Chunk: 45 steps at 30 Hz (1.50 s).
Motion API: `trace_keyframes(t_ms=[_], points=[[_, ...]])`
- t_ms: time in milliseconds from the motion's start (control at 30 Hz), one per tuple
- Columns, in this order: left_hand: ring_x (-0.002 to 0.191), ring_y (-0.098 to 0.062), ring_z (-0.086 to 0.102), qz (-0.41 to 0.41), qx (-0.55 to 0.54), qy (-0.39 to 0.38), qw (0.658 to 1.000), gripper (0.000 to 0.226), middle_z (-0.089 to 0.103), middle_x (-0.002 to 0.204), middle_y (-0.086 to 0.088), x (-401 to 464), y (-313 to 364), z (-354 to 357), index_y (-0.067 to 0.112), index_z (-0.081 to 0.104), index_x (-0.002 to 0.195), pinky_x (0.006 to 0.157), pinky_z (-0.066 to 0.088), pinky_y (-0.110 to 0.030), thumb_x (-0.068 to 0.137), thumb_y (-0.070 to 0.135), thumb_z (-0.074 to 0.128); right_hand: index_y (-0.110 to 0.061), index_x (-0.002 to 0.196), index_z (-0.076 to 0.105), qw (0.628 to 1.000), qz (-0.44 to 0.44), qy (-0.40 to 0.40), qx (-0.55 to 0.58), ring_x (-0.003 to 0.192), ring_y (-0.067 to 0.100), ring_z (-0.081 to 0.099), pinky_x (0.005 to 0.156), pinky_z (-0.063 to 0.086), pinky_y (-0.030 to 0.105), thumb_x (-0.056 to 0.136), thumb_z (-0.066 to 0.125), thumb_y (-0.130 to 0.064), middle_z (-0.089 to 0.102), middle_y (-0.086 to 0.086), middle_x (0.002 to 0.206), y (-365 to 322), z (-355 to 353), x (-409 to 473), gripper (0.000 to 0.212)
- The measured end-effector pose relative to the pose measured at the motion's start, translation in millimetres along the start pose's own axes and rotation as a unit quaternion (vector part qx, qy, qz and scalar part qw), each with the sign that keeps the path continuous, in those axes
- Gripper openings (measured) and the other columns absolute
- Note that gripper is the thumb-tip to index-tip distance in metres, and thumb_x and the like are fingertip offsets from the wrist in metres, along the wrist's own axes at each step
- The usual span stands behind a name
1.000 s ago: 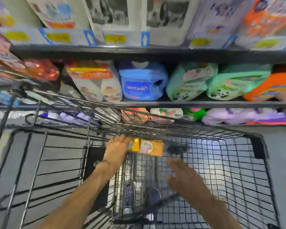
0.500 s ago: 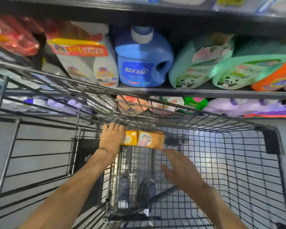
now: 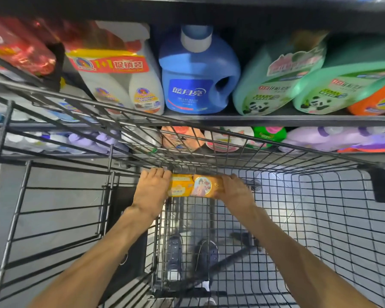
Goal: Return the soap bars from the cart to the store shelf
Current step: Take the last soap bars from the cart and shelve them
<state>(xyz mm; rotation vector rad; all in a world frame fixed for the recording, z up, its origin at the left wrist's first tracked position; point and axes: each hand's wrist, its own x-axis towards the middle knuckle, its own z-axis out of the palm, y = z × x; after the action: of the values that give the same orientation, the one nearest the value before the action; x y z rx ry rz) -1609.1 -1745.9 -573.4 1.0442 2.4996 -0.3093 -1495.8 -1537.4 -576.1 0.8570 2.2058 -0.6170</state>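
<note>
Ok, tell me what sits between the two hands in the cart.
In the head view, the yellow-orange soap bars lie between the left hand and the right hand, side by side in a row, a hand at each end, inside the wire cart.

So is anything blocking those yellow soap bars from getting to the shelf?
Yes: the cart's wire front wall rises between the soap bars and the shelf. Both hands already hold the bars, left hand and right hand, so they must lift over it.

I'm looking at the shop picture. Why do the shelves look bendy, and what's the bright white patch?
Head view: the wide-angle lens bows the shelf edge and cart wires; the white patch is glare on the floor seen through the cart; the green bottles are smeared by blur, while the soap bars look sharper.
</note>
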Motion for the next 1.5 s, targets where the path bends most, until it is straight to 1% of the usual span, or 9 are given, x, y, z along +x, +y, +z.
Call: trace_keyframes(t_ms=[333, 600, 700, 833, 900, 1100, 1267, 1433, 1500], points=[[0.138, -0.018, 0.038, -0.011, -0.085, -0.011, 0.996, 0.054, 0.048, 0.145, 0.002, -15.6, -4.4, -15.1, 0.026, 0.039, 0.144, 0.118, 0.024, -0.031, 0.096, 0.019, 0.062, -0.021, 0.128, 0.057, 0.997, -0.070, 0.024, 0.021, 0.108, 0.021, 0.059, 0.097, 0.051, 0.034, 0.079, 0.077, -0.030, 0.045, -0.002, 0.127, 22.0, 0.7, -22.5, 0.053], [0.119, -0.011, 0.052, 0.032, -0.224, 0.016, 0.974, 0.044, 0.063, 0.123, 0.005, -51.1, 13.6, -78.3, 0.027, 0.056, 0.126, 0.104, 0.039, -0.028, 0.086, 0.030, 0.074, -0.039, 0.112, 0.066, 0.988, -0.090, 0.076, 0.099, 0.087, 0.005, 0.063, 0.077, 0.055, 0.028, 0.067, 0.078, -0.060, 0.062, -0.016, 0.102, 61.5, -62.5, -110.3, 0.051], [0.113, -0.004, 0.056, 0.083, -0.250, 0.050, 0.963, 0.043, 0.061, 0.119, 0.004, -65.3, 25.6, -122.1, 0.025, 0.060, 0.124, 0.095, 0.042, -0.018, 0.085, 0.020, 0.075, -0.043, 0.084, 0.065, 0.971, -0.076, 0.110, 0.200, 0.073, -0.002, 0.061, 0.063, 0.046, 0.011, 0.071, 0.084, -0.045, 0.063, -0.015, 0.084, 76.8, -98.6, -171.6, 0.023], [0.103, -0.007, 0.062, 0.148, -0.251, 0.076, 0.953, 0.028, 0.064, 0.111, 0.004, -88.9, 52.1, -202.0, 0.020, 0.065, 0.117, 0.088, 0.046, -0.021, 0.090, 0.019, 0.071, -0.037, 0.083, 0.066, 0.960, -0.085, 0.196, 0.179, 0.094, 0.023, 0.061, 0.091, 0.053, 0.040, 0.085, 0.069, -0.025, 0.062, 0.009, 0.097, 113.1, -138.1, -253.7, 0.012], [0.106, -0.020, 0.062, 0.180, -0.262, 0.086, 0.944, 0.036, 0.066, 0.112, 0.000, -103.3, 73.5, -246.6, 0.020, 0.065, 0.121, 0.090, 0.047, -0.032, 0.087, 0.022, 0.074, -0.017, 0.095, 0.067, 0.949, -0.057, 0.259, 0.173, 0.091, 0.029, 0.061, 0.085, 0.057, 0.043, 0.087, 0.069, -0.016, 0.061, 0.013, 0.095, 135.7, -157.3, -299.2, 0.009], [0.090, -0.004, 0.062, 0.312, -0.278, 0.085, 0.905, 0.037, 0.063, 0.095, 0.019, -142.2, 151.7, -380.5, 0.041, 0.061, 0.106, 0.078, 0.049, -0.025, 0.072, 0.046, 0.076, -0.026, 0.091, 0.064, 0.923, -0.014, 0.314, 0.221, 0.078, 0.015, 0.060, 0.073, 0.051, 0.041, 0.063, 0.069, -0.063, 0.063, -0.002, 0.083, 196.5, -234.1, -440.0, 0.047], [0.093, -0.005, 0.059, 0.418, -0.234, 0.106, 0.871, 0.042, 0.063, 0.103, 0.017, -169.2, 250.0, -465.2, 0.038, 0.062, 0.112, 0.076, 0.039, -0.011, 0.073, 0.048, 0.075, -0.037, 0.084, 0.063, 0.890, 0.017, 0.387, 0.242, 0.071, 0.002, 0.055, 0.070, 0.045, 0.031, 0.073, 0.082, -0.035, 0.057, -0.010, 0.076, 266.6, -265.6, -540.8, 0.022], [0.084, -0.009, 0.059, 0.512, -0.225, 0.137, 0.817, 0.051, 0.065, 0.090, 0.011, -204.5, 364.2, -529.1, 0.030, 0.062, 0.105, 0.079, 0.048, -0.032, 0.070, 0.067, 0.061, -0.035, 0.079, 0.062, 0.864, 0.074, 0.433, 0.247, 0.068, 0.005, 0.053, 0.062, 0.039, 0.022, 0.069, 0.081, -0.030, 0.058, -0.005, 0.075, 359.2, -278.6, -612.8, 0.023], [0.082, -0.013, 0.057, 0.528, -0.212, 0.146, 0.809, 0.050, 0.064, 0.088, 0.008, -218.9, 413.3, -550.1, 0.027, 0.065, 0.100, 0.076, 0.046, -0.023, 0.070, 0.067, 0.063, -0.042, 0.083, 0.060, 0.853, 0.080, 0.451, 0.250, 0.069, 0.002, 0.052, 0.062, 0.035, 0.019, 0.068, 0.081, -0.034, 0.056, -0.010, 0.077, 402.1, -281.4, -636.4, 0.028]])
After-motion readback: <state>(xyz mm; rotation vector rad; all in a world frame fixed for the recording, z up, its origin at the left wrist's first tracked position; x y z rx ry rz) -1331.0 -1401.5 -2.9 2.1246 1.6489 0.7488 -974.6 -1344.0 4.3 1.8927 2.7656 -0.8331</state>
